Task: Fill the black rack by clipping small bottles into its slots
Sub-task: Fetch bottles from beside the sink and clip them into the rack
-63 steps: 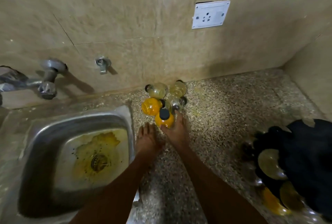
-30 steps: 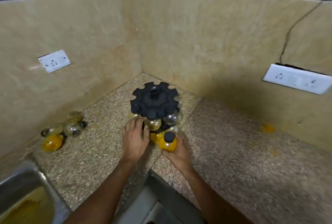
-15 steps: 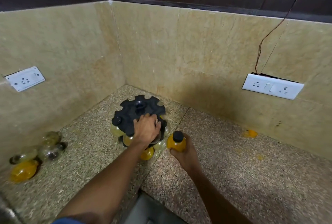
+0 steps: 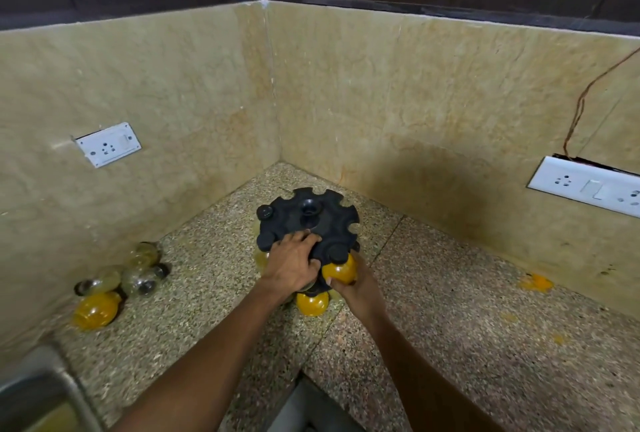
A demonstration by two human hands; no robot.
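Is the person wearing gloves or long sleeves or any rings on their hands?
No gloves: the left hand and right hand are bare. Both forearms are uncovered too, with no sleeve, watch or bracelet in view. No ring shows on the fingers that are visible.

Beige marble corner walls [image 4: 194,92], speckled granite counter [image 4: 450,320], white sockets [image 4: 108,144], dark wood above

The left hand [image 4: 292,267] lies over the near rim of the black rack [image 4: 313,223], hiding the slots and bottles beneath it. Just right of it, the right hand [image 4: 360,288] covers the far side of its orange bottle [image 4: 339,270], so whether its neck sits in a slot cannot be told. Far left of the hands, the sink [image 4: 38,400] is cut off by the picture's edge.
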